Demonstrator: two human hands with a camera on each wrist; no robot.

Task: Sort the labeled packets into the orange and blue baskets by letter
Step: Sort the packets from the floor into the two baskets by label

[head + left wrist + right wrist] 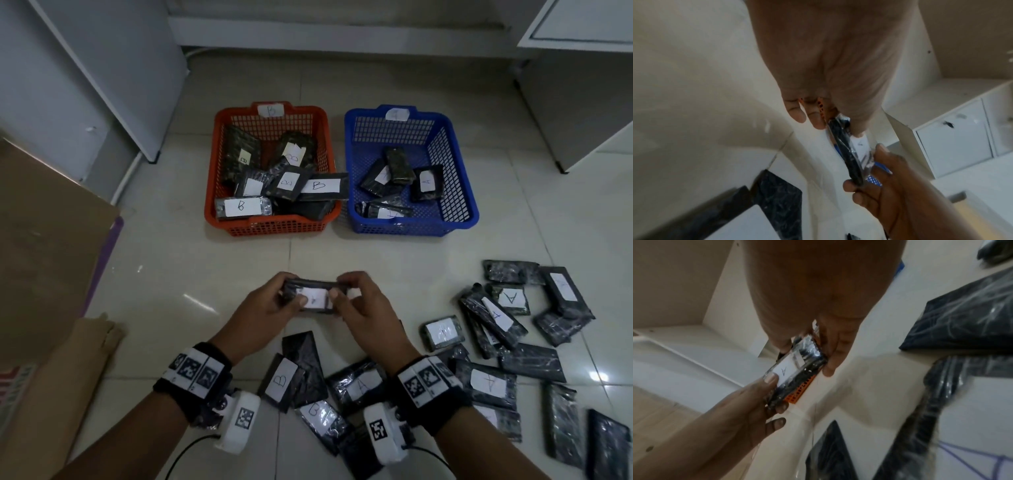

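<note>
Here, nearest you on the tiled floor (212, 260), lies the loose pile of black wrapped packets (493, 387), spread from just beneath your wrists out to your right. Several show white labels: one marked B (281, 381) sits between your forearms, and one marked A (489, 383) lies just right of your right wrist. Others lie face down, so their letters cannot be read.

Just beyond the pile you hold one packet (313, 297) up off the floor, between both hands. Your left hand (263, 308) pinches its left end, thumb on the label side and fingers curled behind. Your right hand (363, 308) pinches the right end in the same way, thumb on top. So each grip is closed on this one packet. In the right wrist view its white label reads A; in the head view the letter is too blurred to tell.

Farther out, two baskets stand side by side on the floor, close together but apart. The orange basket (274, 228), on your left, carries a B tag on its far rim and holds a heap of packets labelled B. The blue basket (459, 205), on your right, has a tag whose letter you cannot read, and holds a few packets, at least one marked A.

To your left lies flat cardboard (44, 246).
</note>
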